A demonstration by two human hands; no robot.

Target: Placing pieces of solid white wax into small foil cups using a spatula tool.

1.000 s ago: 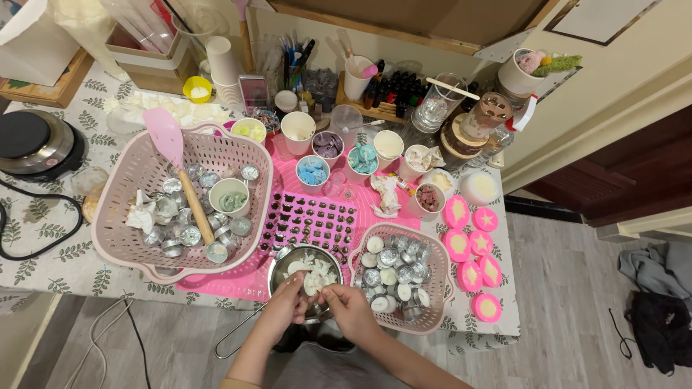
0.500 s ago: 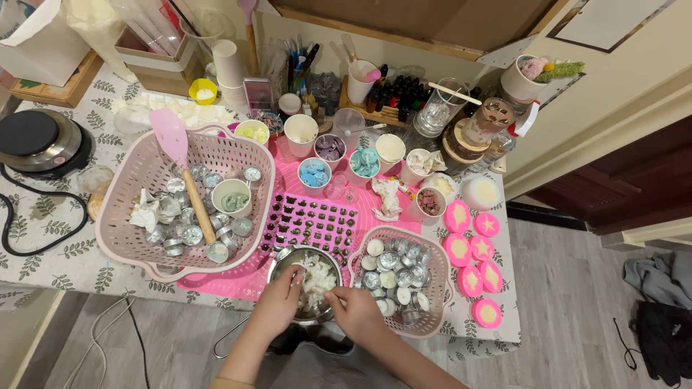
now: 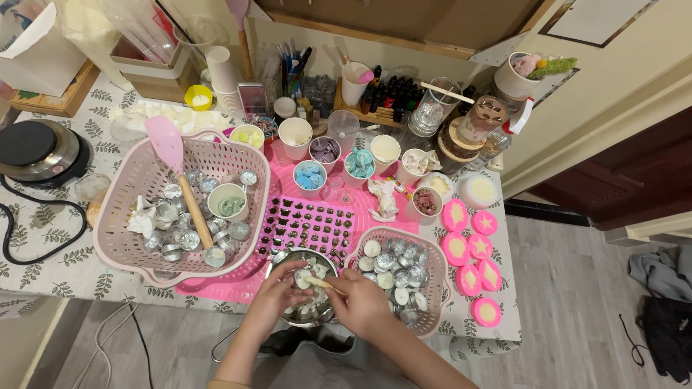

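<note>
A leaf-patterned tablecloth [image 3: 43, 252] is crowded around a pink silicone mat [image 3: 288, 216]; grey plank flooring [image 3: 569, 288] lies beyond. Over the steel bowl [image 3: 306, 284] at the mat's near edge, a white wax piece [image 3: 301, 282] is pinched by the left hand [image 3: 277, 295], and a thin stick [image 3: 324, 283] is gripped by the right hand [image 3: 364, 306].

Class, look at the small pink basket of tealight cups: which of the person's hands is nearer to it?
The right. The right hand sits beside the small pink basket's near-left rim, while the left hand is across the metal bowl, farther away.
</note>
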